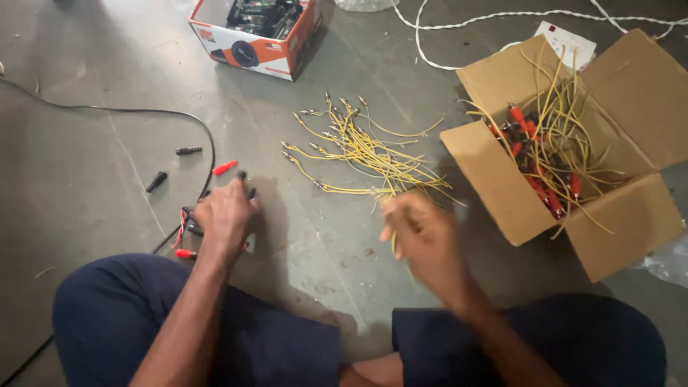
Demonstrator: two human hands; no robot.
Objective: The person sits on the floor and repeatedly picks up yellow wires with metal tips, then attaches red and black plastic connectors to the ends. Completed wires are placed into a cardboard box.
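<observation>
Head view, looking down past dark-trousered knees: the left hand [223, 215] presses down on a small cluster of red and black plug connectors [188, 228] on the grey floor [93, 165], fingers curled over them, while the right hand [423, 233], blurred, pinches a yellow wire [393, 242] that hangs below its fingers. Just beyond the right hand lies a loose pile of yellow wires [365, 154], with an open cardboard box [494, 179] of more wires and red plugs to its right. Farther off sits an orange-and-white carton [251, 50] and a white cable [459, 18].
</observation>
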